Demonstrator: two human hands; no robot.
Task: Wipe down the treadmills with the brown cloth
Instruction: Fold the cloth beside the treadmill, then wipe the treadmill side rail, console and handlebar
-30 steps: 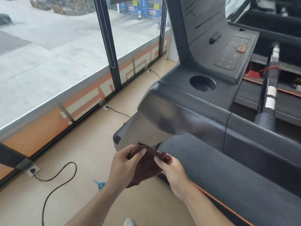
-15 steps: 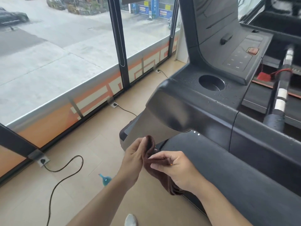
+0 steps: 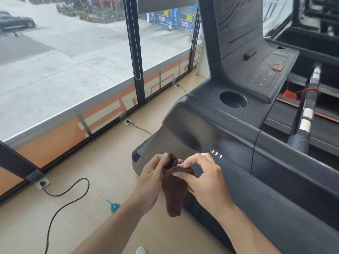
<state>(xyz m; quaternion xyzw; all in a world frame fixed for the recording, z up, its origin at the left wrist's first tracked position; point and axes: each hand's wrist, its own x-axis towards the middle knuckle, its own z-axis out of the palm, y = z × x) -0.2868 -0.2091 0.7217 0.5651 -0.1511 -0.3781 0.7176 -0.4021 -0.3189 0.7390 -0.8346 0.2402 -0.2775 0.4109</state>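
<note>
A brown cloth (image 3: pixel 175 191) hangs folded between both my hands, low in the middle of the head view. My left hand (image 3: pixel 153 182) grips its upper left part, fingers curled round the fold. My right hand (image 3: pixel 205 180) pinches the folded top edge with thumb and fingers. Both hands are held in the air beside the black treadmill (image 3: pixel 229 129), just in front of its left side rail. Water drops speckle the treadmill's console tray round the cup holder (image 3: pixel 233 99). The cloth touches no part of the treadmill.
A large window with black frames (image 3: pixel 134 52) runs along the left. Black power cords (image 3: pixel 60 202) trail over the wooden floor from floor sockets. A blue spray bottle (image 3: pixel 113 206) stands on the floor below my left arm. A second treadmill's handrail (image 3: pixel 308 109) is at the right.
The bunched cloth has been folded over and now hangs longer below my hands. My right hand shifted from gripping its side to pinching the top fold. The view has tilted up slightly.
</note>
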